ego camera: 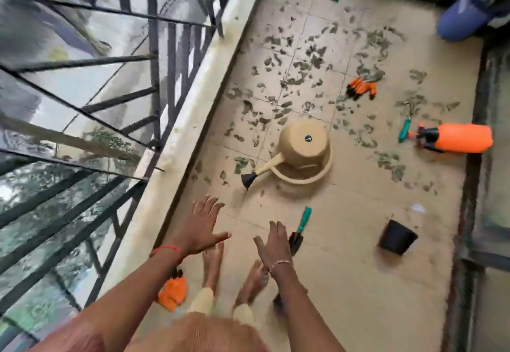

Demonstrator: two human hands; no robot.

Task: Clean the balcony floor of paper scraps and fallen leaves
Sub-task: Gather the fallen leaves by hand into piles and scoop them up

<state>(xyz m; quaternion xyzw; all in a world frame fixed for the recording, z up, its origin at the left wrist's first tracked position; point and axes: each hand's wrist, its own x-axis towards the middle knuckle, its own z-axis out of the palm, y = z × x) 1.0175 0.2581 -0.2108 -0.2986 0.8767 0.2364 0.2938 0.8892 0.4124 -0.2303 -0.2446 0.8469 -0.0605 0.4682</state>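
Fallen leaves lie scattered over the beige tiled balcony floor, thickest in the far half. A small white paper scrap lies near the right wall. My left hand reaches forward with fingers spread, holding nothing. My right hand is stretched out beside it, fingers relaxed and empty. Both hands hover above the floor, short of the leaves. My bare feet stand below them.
A tan watering can lies tipped in the middle. Nearby are a green-handled trowel, a black pot, an orange sprayer, orange gloves, an orange cloth, and a blue shoe. The ledge and railing run along the left.
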